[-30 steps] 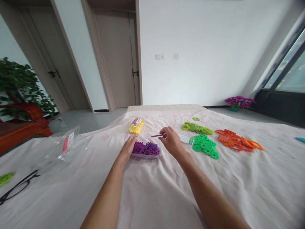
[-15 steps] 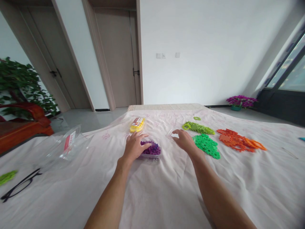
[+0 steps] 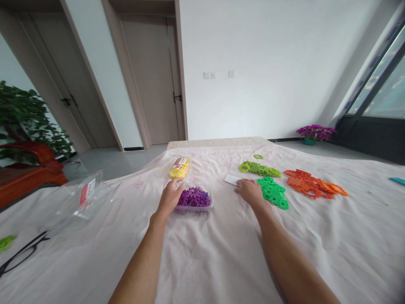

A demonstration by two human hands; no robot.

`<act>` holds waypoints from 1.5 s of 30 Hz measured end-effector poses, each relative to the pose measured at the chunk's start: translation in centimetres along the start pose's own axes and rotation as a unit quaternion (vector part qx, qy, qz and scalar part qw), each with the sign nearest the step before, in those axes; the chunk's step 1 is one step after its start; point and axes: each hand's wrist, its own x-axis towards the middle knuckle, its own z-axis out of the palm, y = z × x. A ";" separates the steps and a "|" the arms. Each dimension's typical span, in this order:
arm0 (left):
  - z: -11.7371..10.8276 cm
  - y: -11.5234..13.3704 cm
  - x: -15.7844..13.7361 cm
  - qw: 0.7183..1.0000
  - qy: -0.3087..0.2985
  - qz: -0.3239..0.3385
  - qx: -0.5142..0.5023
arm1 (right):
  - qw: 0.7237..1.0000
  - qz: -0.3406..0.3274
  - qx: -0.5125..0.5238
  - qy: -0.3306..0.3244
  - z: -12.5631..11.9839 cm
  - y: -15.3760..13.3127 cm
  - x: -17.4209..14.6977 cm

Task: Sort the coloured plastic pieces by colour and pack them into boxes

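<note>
tub (image 3: 193,208) of purple pieces (image 3: 192,196) against left hand (image 3: 171,196)

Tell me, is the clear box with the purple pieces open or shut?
Open: the clear box has no lid showing on it, and the purple pieces heap up above its rim.
</note>
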 end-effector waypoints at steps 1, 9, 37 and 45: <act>0.1 -0.2 0.0 0.999 0.018 -0.029 -0.042 | 1.000 -0.002 0.000 0.009 0.1 -0.1 0.0; 0.1 -0.2 -0.6 0.945 0.032 -0.223 -0.235 | 0.995 0.030 0.010 0.099 1.6 -0.2 0.2; 0.5 -0.7 -0.4 0.903 0.043 -0.250 -0.346 | 0.863 0.041 0.377 0.334 -1.5 -0.1 0.9; 1.8 -0.6 -0.4 0.897 0.037 -0.223 -0.380 | 0.787 -0.043 0.614 0.047 -2.2 -6.2 -0.2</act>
